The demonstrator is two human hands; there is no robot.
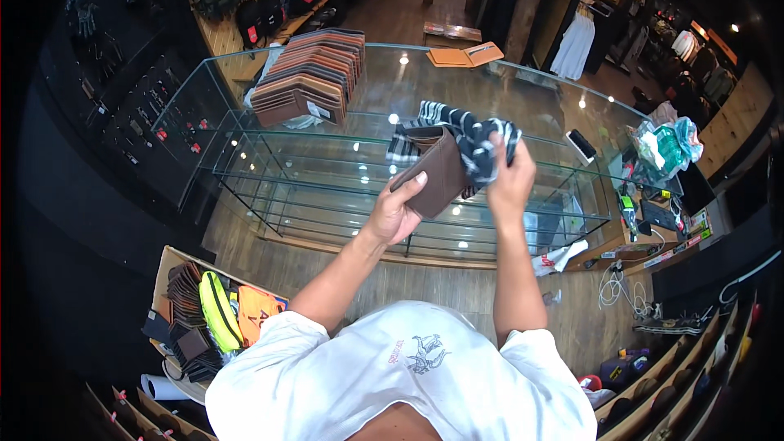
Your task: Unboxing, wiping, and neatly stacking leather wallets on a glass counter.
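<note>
Glass display counter (327,188) on wooden floor (441,286)

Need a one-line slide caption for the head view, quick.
Left hand holds a brown wallet while right hand presses a checked cloth to it, above a glass counter.

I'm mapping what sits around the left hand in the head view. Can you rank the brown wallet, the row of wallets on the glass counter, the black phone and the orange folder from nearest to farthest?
From the left hand:
1. Brown wallet, gripped in that hand.
2. Row of wallets, up and to the left on the glass counter.
3. Black phone, on the counter to the right.
4. Orange folder, at the counter's far edge.
</note>
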